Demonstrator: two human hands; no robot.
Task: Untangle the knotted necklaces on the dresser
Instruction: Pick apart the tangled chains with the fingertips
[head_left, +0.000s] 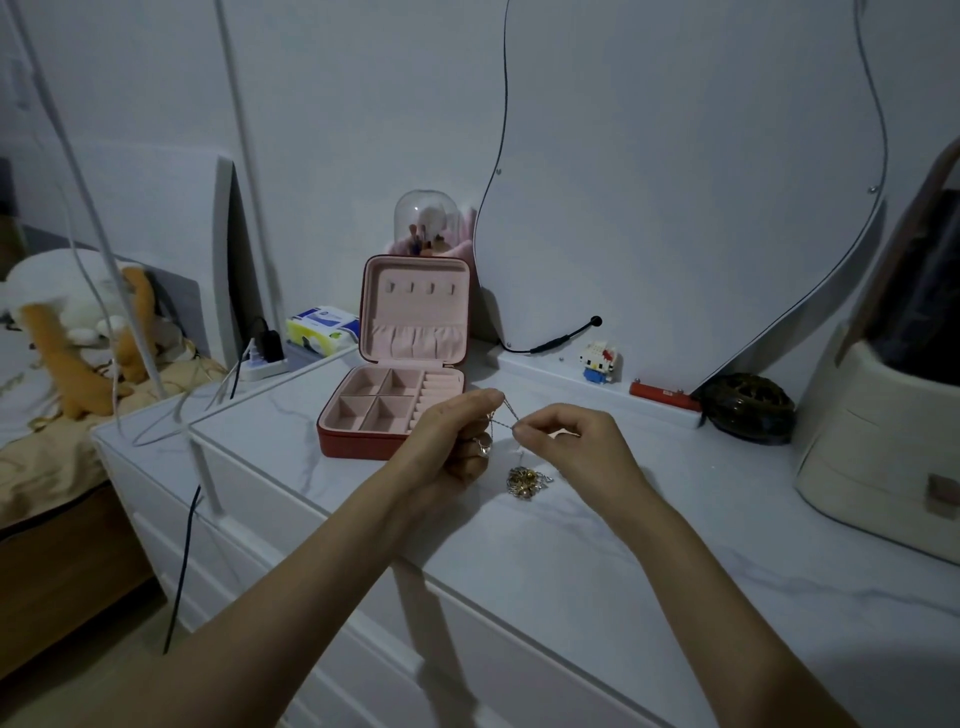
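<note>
A knotted bundle of gold and silver necklaces (525, 481) hangs just above the white marble dresser top (571, 545), in front of the open jewelry box. My left hand (457, 441) pinches a thin silver chain (506, 418) at its fingertips, with a small ring-like pendant dangling under the palm. My right hand (576, 447) pinches the same chain a little to the right, and the strand runs short and taut between both hands. The tangle dangles from the chain below my right fingers.
An open red jewelry box (400, 395) with pink lining stands just behind my left hand. A small block figure (598, 361), a red bar (662, 396) and a dark round basket (748, 408) line the back ledge. A cream organizer (878, 431) fills the right side; a power strip (262, 358) lies at the left.
</note>
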